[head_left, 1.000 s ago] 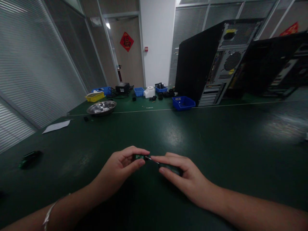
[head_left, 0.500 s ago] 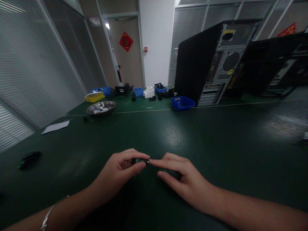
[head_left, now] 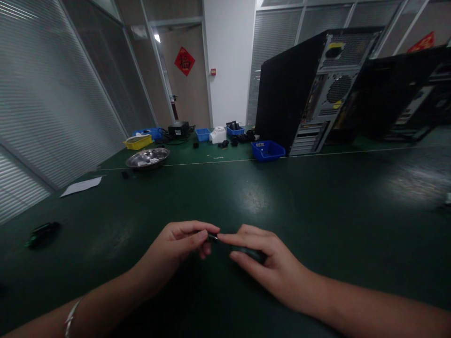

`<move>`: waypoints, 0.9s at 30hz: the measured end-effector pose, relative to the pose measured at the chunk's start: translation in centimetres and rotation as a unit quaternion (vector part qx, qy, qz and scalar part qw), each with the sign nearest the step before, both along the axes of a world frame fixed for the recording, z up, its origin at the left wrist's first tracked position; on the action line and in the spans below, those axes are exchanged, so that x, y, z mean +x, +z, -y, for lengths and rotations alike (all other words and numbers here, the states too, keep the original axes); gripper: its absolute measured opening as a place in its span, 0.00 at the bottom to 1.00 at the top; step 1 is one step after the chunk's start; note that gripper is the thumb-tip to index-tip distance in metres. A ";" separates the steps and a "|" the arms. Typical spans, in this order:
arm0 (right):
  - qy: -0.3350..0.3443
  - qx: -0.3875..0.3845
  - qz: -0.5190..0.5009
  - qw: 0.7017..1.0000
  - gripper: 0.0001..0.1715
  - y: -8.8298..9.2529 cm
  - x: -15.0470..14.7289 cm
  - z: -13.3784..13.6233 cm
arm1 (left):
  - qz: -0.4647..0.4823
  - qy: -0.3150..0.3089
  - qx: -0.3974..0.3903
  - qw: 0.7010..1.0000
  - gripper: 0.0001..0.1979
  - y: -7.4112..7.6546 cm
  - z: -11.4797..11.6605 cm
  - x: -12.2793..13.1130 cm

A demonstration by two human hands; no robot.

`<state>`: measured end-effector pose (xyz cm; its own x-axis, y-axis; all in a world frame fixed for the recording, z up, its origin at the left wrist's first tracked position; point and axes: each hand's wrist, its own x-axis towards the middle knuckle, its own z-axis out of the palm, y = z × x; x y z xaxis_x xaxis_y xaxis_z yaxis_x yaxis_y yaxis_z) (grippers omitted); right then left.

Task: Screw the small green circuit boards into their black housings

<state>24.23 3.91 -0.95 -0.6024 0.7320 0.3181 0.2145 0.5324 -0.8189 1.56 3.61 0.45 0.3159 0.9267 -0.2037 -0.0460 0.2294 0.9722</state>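
My left hand [head_left: 185, 241] pinches a small dark part [head_left: 211, 236] between thumb and fingers. It looks like a little green circuit board, mostly covered by the fingertips. Lying in my right hand [head_left: 266, 253] is a dark-handled screwdriver [head_left: 252, 253], with the thumb below the handle and the index finger stretched along its front. Its metal end meets the part at my left fingertips; the exact contact is too small to make out. Both hands are just above the green tabletop [head_left: 225, 300].
A dark green board piece [head_left: 42, 232] lies at the left, with a paper sheet [head_left: 81, 186] beyond. Farther back are a metal bowl [head_left: 148, 158], a yellow tray [head_left: 138, 142], a blue bin [head_left: 268, 151] and a white device [head_left: 218, 135]. A black computer case [head_left: 292, 94] stands at right.
My left thumb and fingers have shifted on the small board, covering more of its green face. The right hand stays almost in place with the screwdriver.
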 end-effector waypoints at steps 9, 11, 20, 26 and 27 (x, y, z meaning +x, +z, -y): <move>0.010 0.011 0.006 1.000 0.22 -0.2 0.1 0.1 | -0.052 -0.013 0.061 0.997 0.09 0.4 0.0 -0.1; 0.014 0.012 0.005 1.000 0.23 -0.1 0.1 0.1 | -0.035 -0.020 0.030 0.999 0.10 0.3 0.0 -0.1; -0.022 -0.003 -0.001 1.000 0.21 0.1 -0.1 0.0 | 0.024 0.077 -0.014 0.997 0.17 0.2 -0.6 0.2; -0.039 -0.018 -0.010 0.999 0.20 -0.1 0.0 -0.2 | 0.015 0.103 -0.012 0.994 0.10 0.0 -1.1 -0.2; -0.039 -0.020 -0.011 0.999 0.20 -0.1 0.0 -0.2 | 0.007 0.102 -0.007 0.995 0.11 0.0 -1.0 -0.2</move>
<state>24.23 4.07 -1.04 -0.5366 0.7888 0.2996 0.2358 0.4811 -0.8444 1.39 4.64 0.50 0.1240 0.9690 -0.2137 -0.1074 0.2272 0.9679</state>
